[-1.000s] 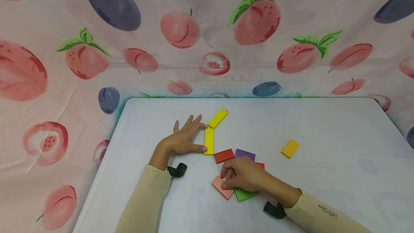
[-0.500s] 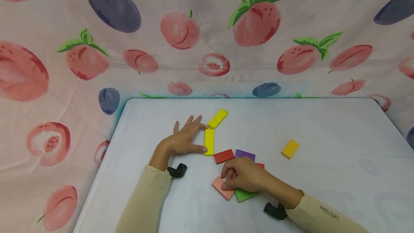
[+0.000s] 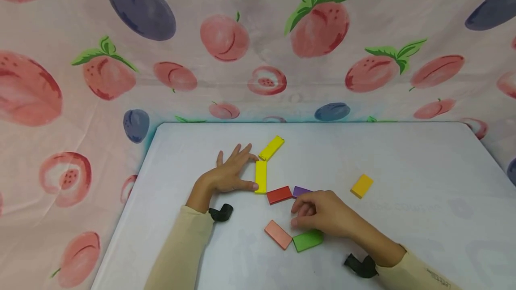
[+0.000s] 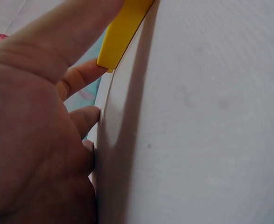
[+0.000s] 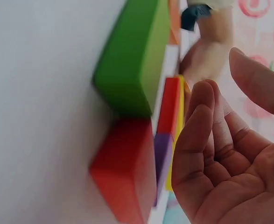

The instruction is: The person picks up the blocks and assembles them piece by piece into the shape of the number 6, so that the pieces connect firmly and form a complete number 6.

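Note:
My left hand (image 3: 227, 174) holds an upright-pointing yellow block (image 3: 261, 177) flat on the table, thumb at its near end and index finger at its far end. The other left fingers spread out. Another yellow block (image 3: 272, 148) slants off from the far end. My right hand (image 3: 330, 214), fingers loosely bent and holding nothing, hovers over the near blocks. Around it lie a red block (image 3: 279, 195), a purple block (image 3: 301, 191), a green block (image 3: 308, 240) and a pink block (image 3: 278, 235). A second red block (image 5: 125, 170), hidden by the hand from above, shows in the right wrist view.
An orange-yellow block (image 3: 362, 186) lies apart on the right. All blocks rest on a white table (image 3: 423, 160), whose far edge meets a fruit-patterned cloth (image 3: 258, 35). Black wrist cameras (image 3: 221, 212) sit below both hands.
My right hand has let go of the pink block and moved right and slightly up, baring more of the green block. The left hand and its yellow block stay put.

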`<state>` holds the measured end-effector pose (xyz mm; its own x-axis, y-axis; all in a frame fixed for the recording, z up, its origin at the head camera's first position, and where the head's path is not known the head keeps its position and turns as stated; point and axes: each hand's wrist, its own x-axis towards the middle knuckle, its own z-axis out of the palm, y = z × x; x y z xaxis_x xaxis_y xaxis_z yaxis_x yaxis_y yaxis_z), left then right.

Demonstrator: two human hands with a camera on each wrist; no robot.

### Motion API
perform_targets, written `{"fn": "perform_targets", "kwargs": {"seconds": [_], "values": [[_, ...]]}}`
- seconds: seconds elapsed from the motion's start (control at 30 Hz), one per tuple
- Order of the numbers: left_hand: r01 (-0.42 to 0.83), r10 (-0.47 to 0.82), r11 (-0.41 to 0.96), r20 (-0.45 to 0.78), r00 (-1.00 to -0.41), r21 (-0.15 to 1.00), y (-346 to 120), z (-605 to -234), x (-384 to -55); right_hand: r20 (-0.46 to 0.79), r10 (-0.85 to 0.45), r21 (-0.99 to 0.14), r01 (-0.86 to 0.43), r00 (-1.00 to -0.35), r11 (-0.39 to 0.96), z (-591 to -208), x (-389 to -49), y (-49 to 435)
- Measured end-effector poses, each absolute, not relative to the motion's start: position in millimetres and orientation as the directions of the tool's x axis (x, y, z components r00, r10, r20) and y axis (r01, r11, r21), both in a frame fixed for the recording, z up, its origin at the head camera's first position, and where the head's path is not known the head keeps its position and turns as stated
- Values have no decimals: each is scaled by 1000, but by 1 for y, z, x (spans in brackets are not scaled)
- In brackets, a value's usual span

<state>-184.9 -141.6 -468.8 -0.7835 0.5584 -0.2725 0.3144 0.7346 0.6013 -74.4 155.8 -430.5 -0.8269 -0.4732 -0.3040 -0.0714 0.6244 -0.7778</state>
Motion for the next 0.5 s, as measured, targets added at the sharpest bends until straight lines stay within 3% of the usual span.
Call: {"fn": "perform_targets", "kwargs": {"seconds": [0.5], "values": [[312, 555, 739, -278, -784, 597, -143, -471, -186, -290, -335, -772, 12, -897, 636, -429, -77, 203]]}}
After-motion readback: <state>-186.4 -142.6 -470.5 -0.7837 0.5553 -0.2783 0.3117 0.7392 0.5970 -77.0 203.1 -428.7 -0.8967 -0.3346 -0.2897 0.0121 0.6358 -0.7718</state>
